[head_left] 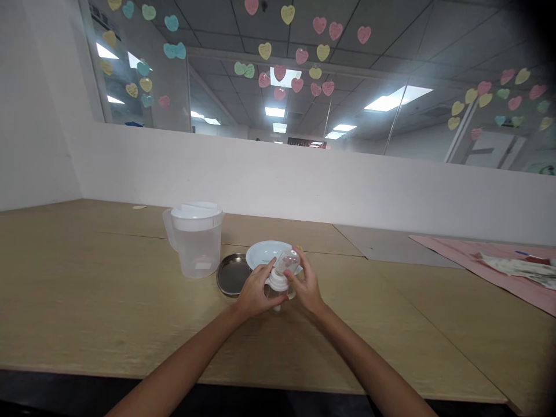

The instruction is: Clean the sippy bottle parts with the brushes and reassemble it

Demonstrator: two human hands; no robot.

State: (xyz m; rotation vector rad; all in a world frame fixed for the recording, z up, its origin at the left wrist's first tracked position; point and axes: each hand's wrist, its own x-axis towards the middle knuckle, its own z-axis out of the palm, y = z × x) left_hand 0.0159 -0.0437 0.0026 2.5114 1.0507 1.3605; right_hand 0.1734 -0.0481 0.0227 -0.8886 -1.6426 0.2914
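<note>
Baby bottle (278, 282) gripped by the left hand (255, 294) seems only partly covered, the right hand (309, 289) holding its clear domed cap (288, 260) tilted.

A white wall (269, 176) spans mid-frame above a wooden table (108, 313). Heart-shaped notes (319, 25) dot the window (356, 107) up top, where ceiling lights (397, 98) glow.

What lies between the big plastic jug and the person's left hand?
A round metal dish lies between the jug and the left hand, on the table. The head view shows it, the hand hiding part of its edge.
</note>
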